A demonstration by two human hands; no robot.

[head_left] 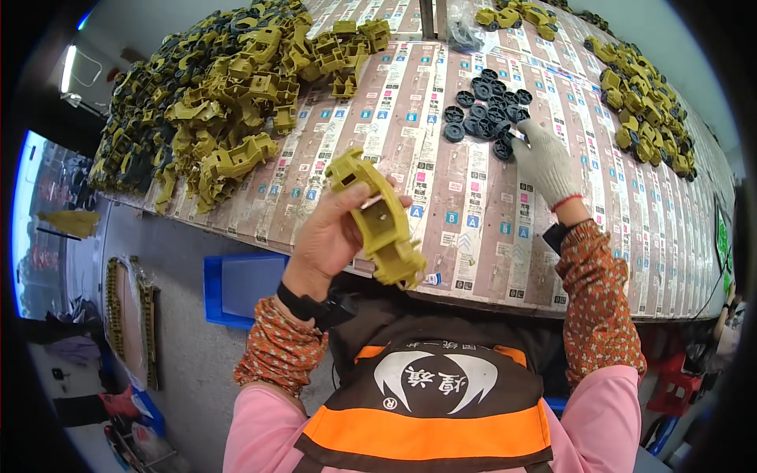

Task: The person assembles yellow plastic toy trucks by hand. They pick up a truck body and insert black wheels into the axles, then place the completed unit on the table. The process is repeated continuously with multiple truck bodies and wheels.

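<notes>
My left hand [327, 225], bare, is closed around a yellow-green plastic toy car body [378, 217]. The body is tilted above the table's near edge, its hollow frame facing up. My right hand [544, 162] wears a white knit glove with a red cuff edge. It reaches to the right side of a small pile of black toy wheels [485, 110]. Its thumb and forefinger are apart, close to a wheel [503, 148] at the pile's near edge. Whether the fingertips touch that wheel is hard to make out.
A large heap of yellow car bodies [244, 91] covers the table's left; many at far left have black wheels. More wheeled cars [643, 110] lie at right. A clear plastic bag [465, 35] stands near a post [427, 20]. A blue bin [236, 288] sits below the table.
</notes>
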